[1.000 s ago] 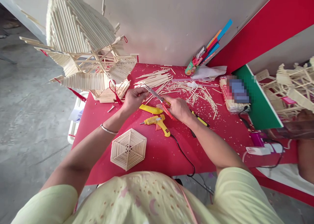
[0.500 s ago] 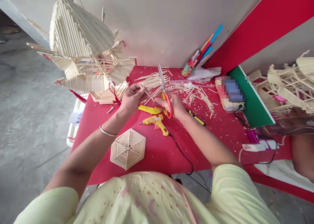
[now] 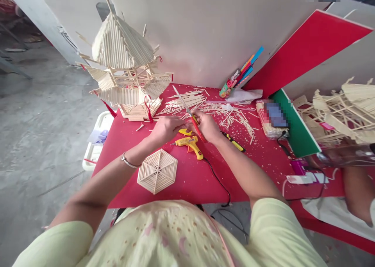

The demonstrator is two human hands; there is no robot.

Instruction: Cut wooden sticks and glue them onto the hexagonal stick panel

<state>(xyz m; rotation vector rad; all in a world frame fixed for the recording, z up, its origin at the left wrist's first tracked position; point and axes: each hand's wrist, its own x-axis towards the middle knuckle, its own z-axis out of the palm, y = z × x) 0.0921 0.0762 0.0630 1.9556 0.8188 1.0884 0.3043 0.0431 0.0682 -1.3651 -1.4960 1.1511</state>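
Note:
My right hand (image 3: pixel 207 126) grips scissors (image 3: pixel 193 118) with red and yellow handles, blades pointing up and left. Close beside it, my left hand (image 3: pixel 166 128) is closed, its back toward me; its fingers hide most of the thin wooden stick it pinches. Just below the hands lies a yellow glue gun (image 3: pixel 190 143), its black cord running toward the table's front edge. A yellow tool (image 3: pixel 185 132) shows partly behind my fingers. Nearer to me, a flat hexagonal stick panel (image 3: pixel 158 171) rests on the red table (image 3: pixel 181 187).
A tiered stick pagoda (image 3: pixel 124 46) stands at the back left. Loose sticks (image 3: pixel 187 102) and offcuts lie behind my hands. A pen cup (image 3: pixel 225 90), a phone (image 3: pixel 277 114), a green board (image 3: pixel 301 126), a power strip (image 3: pixel 301 179) and another person's arm (image 3: pixel 357 193) are toward the right.
My left hand has turned over and moved slightly right and down, hiding the stick that showed earlier. The scissors' blades now lean further left. The whole view has shifted.

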